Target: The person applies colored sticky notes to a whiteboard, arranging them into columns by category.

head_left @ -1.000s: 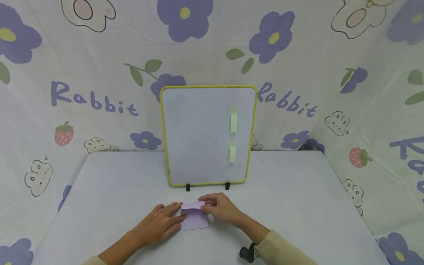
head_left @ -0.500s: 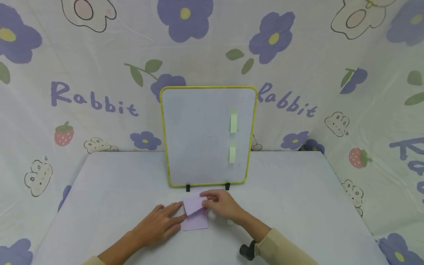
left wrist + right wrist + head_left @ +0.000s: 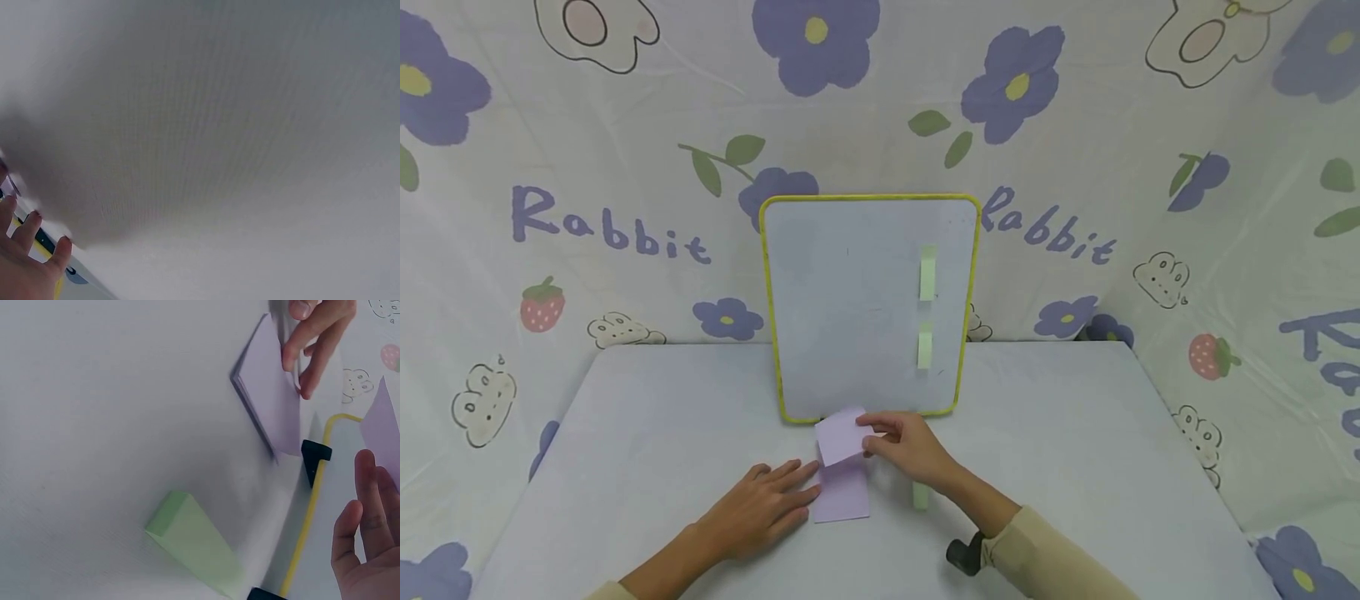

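Observation:
A pad of purple sticky notes (image 3: pixel 842 497) lies on the white table in front of the whiteboard. My right hand (image 3: pixel 912 446) pinches one purple sticky note (image 3: pixel 841 437) by its right edge, raised above the far end of the pad. In the right wrist view that note (image 3: pixel 382 428) stands apart from the thick pad (image 3: pixel 267 394). My left hand (image 3: pixel 763 506) rests on the table with fingers spread, fingertips at the pad's left edge. The left wrist view mostly shows bare table, with a few fingers (image 3: pixel 25 231) in the lower left corner.
A yellow-framed whiteboard (image 3: pixel 850 308) stands upright behind the pad on small black feet. Two pale green strips (image 3: pixel 928 275) stick to its right side. Under my right forearm lies a pad of narrow green notes (image 3: pixel 921 496). A patterned curtain (image 3: pixel 647 117) hangs behind.
My right hand has lifted the purple note off the pad and moved it away toward the whiteboard. The green pad has come into sight under the right forearm. The left hand stays put.

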The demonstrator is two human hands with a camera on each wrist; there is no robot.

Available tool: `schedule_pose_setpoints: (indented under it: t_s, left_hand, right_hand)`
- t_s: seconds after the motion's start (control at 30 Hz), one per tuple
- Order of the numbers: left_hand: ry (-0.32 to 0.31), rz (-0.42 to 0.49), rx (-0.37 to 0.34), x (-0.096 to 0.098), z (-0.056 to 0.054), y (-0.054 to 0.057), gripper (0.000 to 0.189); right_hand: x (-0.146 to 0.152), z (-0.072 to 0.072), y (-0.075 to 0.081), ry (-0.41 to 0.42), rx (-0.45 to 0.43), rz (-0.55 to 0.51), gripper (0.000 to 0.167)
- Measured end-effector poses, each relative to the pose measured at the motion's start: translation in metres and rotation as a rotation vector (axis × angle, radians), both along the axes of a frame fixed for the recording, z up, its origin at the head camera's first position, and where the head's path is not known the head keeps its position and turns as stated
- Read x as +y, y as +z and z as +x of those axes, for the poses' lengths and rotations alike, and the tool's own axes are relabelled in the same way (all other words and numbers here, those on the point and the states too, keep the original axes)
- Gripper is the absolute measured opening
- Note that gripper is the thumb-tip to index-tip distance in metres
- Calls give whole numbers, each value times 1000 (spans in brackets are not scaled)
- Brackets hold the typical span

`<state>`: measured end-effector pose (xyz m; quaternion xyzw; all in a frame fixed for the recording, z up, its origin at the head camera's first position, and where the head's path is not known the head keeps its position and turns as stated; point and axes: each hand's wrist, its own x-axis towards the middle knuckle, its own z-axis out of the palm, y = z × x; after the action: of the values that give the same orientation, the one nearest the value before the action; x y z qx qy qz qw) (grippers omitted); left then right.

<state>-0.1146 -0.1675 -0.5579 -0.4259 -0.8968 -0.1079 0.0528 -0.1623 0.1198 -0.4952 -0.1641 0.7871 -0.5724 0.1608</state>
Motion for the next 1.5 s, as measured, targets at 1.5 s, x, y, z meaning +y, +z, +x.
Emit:
schedule_pose_setpoints:
  t_s: [1.5]
  left_hand:
    - [36,-46,-97,8,-7,11,36]
  right_hand:
    - [-20,-89,132,-343,343,-236,38]
